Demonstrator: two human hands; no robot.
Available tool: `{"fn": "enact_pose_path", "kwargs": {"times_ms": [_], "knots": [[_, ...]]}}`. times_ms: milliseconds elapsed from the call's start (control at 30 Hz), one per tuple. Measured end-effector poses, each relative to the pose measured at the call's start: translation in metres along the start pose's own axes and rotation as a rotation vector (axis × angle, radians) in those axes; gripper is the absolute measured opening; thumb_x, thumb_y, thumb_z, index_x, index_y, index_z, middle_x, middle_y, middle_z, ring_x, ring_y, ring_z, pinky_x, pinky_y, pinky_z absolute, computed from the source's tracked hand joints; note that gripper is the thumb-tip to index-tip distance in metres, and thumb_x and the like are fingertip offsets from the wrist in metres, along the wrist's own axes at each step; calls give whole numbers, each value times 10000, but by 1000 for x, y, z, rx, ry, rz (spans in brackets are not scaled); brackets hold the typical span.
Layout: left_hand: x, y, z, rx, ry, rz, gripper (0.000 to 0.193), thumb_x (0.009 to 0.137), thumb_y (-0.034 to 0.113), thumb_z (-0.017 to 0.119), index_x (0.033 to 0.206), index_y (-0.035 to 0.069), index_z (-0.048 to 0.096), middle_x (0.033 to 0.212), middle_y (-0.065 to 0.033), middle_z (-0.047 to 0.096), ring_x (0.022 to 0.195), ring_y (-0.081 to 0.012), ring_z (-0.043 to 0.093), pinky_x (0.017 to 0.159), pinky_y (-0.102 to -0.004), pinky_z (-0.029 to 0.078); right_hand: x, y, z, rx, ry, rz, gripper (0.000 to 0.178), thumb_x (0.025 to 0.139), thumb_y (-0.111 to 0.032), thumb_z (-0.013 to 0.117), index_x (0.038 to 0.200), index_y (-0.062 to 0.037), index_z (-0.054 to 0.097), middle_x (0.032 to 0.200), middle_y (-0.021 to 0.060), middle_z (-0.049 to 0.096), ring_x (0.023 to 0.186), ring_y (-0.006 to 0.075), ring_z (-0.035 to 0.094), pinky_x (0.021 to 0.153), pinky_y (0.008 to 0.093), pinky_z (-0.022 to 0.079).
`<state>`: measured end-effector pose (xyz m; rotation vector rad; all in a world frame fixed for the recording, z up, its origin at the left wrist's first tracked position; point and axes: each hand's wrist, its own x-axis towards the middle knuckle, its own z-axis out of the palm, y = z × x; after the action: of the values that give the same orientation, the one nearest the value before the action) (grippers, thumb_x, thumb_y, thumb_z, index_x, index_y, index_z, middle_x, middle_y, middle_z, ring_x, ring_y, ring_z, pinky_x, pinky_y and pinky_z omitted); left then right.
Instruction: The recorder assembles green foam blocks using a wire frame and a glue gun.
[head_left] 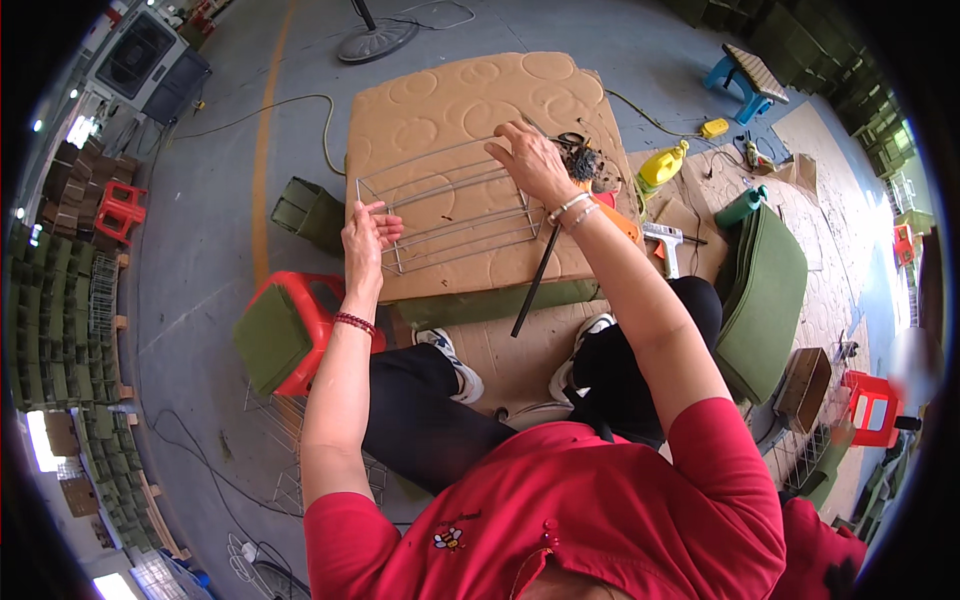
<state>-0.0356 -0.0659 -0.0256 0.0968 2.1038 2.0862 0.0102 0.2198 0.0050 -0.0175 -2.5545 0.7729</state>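
On the cardboard, your 1 wire frame appears formed but uncovered; your left hand is loosely spread, and whether your right hand grips it cannot be told.

From my end, the right hand hides part of the wire frame, its grip unclear; the upper edge crops a black pole; I can't identify the dark clump.

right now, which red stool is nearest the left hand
The red stool topped with green material, beside the left forearm; every other one is farther from the left hand.
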Motion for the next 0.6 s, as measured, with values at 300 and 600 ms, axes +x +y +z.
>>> {"fn": "enact_pose_path", "kwargs": {"times_ms": [300,600], "knots": [[17,-12,-24,-87,-20,-196,437,969,393,369,1289,114,472,1178,-162,600,1051,-257,585,906,-388,457,-25,69,-95,84,147,99,516,891,-381,577,1278,-52,490,1230,193,567,1127,337,540,952,409,416],[27,3,-63,-108,77,-37,588,981,466,366,1363,19,383,1264,-138,513,1145,-236,500,971,-367,388,-397,295,-227,-430,510,1302,182,796,-210,572,926,-90,617,902,172,634,852,340,612,738,435,489]]}}
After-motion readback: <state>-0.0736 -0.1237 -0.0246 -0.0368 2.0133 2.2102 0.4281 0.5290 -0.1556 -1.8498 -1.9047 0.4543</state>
